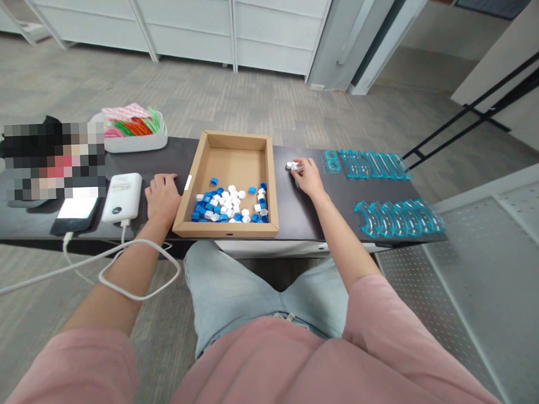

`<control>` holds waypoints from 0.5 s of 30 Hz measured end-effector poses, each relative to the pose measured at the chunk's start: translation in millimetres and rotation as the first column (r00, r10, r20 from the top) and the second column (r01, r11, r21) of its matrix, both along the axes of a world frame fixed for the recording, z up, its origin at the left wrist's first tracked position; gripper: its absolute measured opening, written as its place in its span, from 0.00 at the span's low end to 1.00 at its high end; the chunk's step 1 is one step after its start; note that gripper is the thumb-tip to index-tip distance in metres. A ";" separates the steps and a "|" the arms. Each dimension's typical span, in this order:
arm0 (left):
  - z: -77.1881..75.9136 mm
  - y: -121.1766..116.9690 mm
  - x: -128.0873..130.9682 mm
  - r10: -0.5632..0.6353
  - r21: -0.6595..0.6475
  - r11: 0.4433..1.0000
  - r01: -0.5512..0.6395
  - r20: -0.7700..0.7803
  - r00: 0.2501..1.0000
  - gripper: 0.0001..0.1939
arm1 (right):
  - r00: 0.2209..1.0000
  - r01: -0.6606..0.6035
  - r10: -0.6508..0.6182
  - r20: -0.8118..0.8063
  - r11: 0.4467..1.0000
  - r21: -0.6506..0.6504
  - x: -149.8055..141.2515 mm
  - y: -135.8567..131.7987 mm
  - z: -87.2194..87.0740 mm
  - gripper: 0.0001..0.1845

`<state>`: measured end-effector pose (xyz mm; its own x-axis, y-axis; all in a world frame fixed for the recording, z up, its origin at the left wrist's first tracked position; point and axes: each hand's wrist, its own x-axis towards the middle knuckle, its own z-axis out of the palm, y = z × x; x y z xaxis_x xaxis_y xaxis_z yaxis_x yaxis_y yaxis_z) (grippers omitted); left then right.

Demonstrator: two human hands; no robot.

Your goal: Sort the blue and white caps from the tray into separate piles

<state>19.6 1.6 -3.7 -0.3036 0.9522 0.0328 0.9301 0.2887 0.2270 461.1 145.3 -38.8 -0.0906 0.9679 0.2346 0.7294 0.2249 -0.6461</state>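
Observation:
A shallow cardboard box (272, 184) sits on the dark tabletop in front of me. Inside it, mostly at the near end, lie many small white and blue hexagonal pieces (227, 197). My left hand (162, 197) rests on the table against the box's left side, fingers spread loosely and holding nothing. Right of the box, my right hand (306, 174) pinches a small white hexagonal piece (291, 165) at its fingertips, low over the tabletop. Whether more than one piece is there, I cannot tell.
Clear teal-edged plastic parts (374, 164) lie in a row at the far right, with a second row (398, 218) nearer. To the left are a white power bank (122, 198), a phone (77, 208), looping white cables (140, 298) and a white tub (137, 143) of colourful sticks.

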 end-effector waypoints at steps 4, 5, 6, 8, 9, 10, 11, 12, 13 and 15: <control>1.3 0.2 1.0 0.000 -0.007 1.000 0.000 0.008 1.000 0.34 | 0.999 0.003 -0.002 -0.039 0.999 0.036 3.1 -6.5 5.2 0.22; 1.6 0.3 1.3 0.002 -0.007 1.000 -0.002 0.009 1.000 0.34 | 0.999 -0.009 0.011 -0.039 0.999 0.053 4.1 -9.5 9.8 0.21; 1.8 0.3 1.6 0.005 -0.007 1.000 -0.005 0.010 1.000 0.34 | 0.999 -0.029 0.032 -0.035 0.997 0.074 3.8 -13.2 16.1 0.21; 2.5 0.0 2.1 0.008 -0.005 1.000 -0.008 0.010 1.000 0.34 | 0.994 -0.105 0.107 -0.013 0.988 0.117 -2.4 -22.6 32.8 0.19; 2.8 -0.2 2.5 0.007 -0.005 1.000 -0.007 0.011 1.000 0.34 | 0.986 -0.167 0.167 0.015 0.977 0.131 -9.3 -28.3 42.5 0.18; 3.2 -0.4 3.0 0.004 -0.005 1.000 -0.004 0.013 1.000 0.34 | 0.969 -0.244 0.238 0.060 0.960 0.134 -18.8 -34.3 52.3 0.17; 3.6 -0.5 3.6 0.001 -0.005 1.000 -0.001 0.013 1.000 0.35 | 0.941 -0.328 0.314 0.124 0.937 0.121 -30.5 -40.5 61.8 0.16; 3.9 -0.7 4.2 0.003 -0.003 1.000 -0.003 0.011 1.000 0.35 | 0.899 -0.412 0.388 0.204 0.907 0.089 -44.0 -46.4 70.5 0.15; 4.1 -0.7 4.8 0.008 0.002 1.000 -0.008 0.008 1.000 0.35 | 0.842 -0.483 0.450 0.297 0.875 0.042 -58.6 -51.7 77.8 0.14; 4.3 -0.7 5.8 0.024 0.013 1.000 -0.024 -0.002 1.000 0.34 | 0.706 -0.556 0.517 0.483 0.828 -0.074 -88.1 -59.2 88.0 0.13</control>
<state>25.5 0.9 0.6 -0.3267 0.9440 0.0461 0.9233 0.3083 0.2290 373.1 86.1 49.2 -0.7048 0.7038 0.0891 0.6734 0.7032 -0.2281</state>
